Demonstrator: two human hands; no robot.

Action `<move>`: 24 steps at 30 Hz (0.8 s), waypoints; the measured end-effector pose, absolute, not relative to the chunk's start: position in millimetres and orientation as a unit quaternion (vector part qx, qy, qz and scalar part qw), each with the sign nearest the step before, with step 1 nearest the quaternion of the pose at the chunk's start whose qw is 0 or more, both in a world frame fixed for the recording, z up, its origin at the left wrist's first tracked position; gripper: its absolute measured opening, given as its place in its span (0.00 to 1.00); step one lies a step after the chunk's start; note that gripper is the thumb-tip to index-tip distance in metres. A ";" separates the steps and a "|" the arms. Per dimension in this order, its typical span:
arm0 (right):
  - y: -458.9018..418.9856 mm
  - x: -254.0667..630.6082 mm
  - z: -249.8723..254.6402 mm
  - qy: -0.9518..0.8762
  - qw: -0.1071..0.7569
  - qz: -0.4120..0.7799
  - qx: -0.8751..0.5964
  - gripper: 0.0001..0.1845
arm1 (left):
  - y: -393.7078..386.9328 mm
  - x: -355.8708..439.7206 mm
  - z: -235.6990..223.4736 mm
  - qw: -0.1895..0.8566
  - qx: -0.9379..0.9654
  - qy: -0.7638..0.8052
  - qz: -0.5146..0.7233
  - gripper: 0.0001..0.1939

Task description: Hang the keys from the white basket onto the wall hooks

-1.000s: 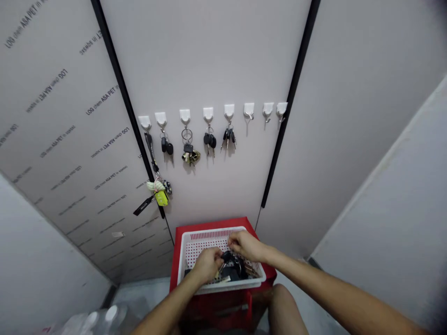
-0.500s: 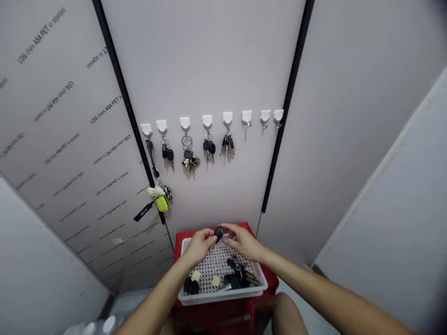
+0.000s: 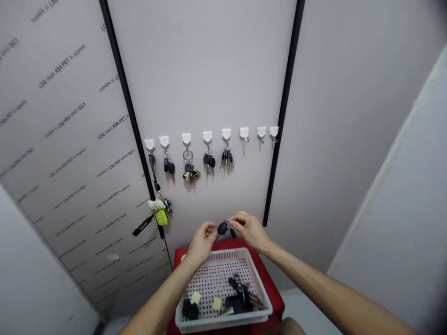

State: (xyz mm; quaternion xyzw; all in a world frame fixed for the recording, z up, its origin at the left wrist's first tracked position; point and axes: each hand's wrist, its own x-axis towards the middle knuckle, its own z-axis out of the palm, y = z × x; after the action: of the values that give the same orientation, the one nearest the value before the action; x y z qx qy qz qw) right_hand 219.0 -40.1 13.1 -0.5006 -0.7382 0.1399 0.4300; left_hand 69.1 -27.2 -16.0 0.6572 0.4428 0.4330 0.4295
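Observation:
My right hand (image 3: 250,231) pinches the ring of a small key bunch (image 3: 222,228) above the far edge of the basket. Two dark key heads dangle below its fingertips. Just left of the bunch is my left hand (image 3: 202,242), fingers bent and thumb apart, holding nothing. Below both hands a white perforated basket (image 3: 223,322) contains more keys (image 3: 240,291), black keys (image 3: 190,309) and yellow paper squares (image 3: 217,304). Along the wall, white hooks (image 3: 207,137) carry several key bunches (image 3: 209,160); the three on the right, such as the bare hook (image 3: 244,134), carry none.
The basket stands on a red stool (image 3: 270,284) against the wall panel. A long strap with a yellow-green tag (image 3: 161,217) hangs from the leftmost hook. Black vertical strips (image 3: 284,107) border the panel, and a printed wall (image 3: 70,139) runs along the left.
Both hands have risen from over the basket with the key bunch. My left hand has let go of it, and my right hand now grips its ring. The view has tilted up.

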 end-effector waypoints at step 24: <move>26.4 251.5 172.2 -0.480 0.724 0.236 -0.436 0.04 | -4.9 129.0 136.0 0.126 0.787 0.402 0.450 0.21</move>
State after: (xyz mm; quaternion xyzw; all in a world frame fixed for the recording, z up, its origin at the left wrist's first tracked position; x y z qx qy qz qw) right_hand 251.5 26.4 172.2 -0.4356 -0.4799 0.2359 0.7241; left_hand 129.0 -4.9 136.0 0.7874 0.4024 0.4495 0.1264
